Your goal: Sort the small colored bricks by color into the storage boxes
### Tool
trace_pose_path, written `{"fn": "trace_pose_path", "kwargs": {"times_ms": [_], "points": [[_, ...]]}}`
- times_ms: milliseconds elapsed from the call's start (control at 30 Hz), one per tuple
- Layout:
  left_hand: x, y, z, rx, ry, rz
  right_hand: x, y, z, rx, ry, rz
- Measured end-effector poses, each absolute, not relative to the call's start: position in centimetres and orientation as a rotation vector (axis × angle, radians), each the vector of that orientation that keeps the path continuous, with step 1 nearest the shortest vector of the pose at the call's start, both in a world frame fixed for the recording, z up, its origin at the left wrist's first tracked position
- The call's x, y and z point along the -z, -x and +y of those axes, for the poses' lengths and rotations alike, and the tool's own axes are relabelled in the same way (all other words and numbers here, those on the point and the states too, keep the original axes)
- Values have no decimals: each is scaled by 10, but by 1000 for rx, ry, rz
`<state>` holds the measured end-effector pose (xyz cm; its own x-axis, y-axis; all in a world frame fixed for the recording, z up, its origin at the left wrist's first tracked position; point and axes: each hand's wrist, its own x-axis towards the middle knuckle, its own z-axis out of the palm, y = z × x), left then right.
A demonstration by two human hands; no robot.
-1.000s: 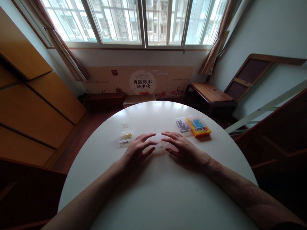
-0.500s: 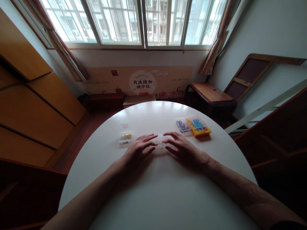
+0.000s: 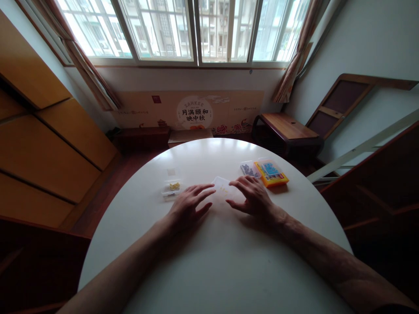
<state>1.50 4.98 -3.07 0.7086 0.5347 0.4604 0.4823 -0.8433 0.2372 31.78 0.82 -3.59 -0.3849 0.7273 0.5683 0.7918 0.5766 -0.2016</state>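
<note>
Between my hands a translucent whitish piece, bearing a few small yellow bits, sits turned at an angle on the white round table. My left hand is at its left side, fingers spread, fingertips close to its edge. On the other side my right hand has its thumb and fingers apart and covers part of the piece's right end; whether it touches cannot be made out. Neither hand grips anything visible. Left of my left hand stands a clear open box with yellow pegs.
Beyond my right hand are a clear box of grey-purple pieces and a yellow-orange box, with a clear tray of blue pieces on it. A small clear square lies at the left. A wooden bench stands past the table.
The translucent piece has turned and shifted slightly away from me. My right hand has moved right and drawn back from the left hand, which is almost unmoved.
</note>
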Motion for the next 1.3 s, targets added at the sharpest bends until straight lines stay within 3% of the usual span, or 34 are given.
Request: {"fn": "trace_pose_path", "kwargs": {"times_ms": [433, 1300], "points": [[32, -14, 49, -774, -2806, 847, 36, -375, 33, 540, 1589, -1753], [31, -12, 49, -804, -2839, 832, 41, -374, 34, 386, 1572, -1915]]}}
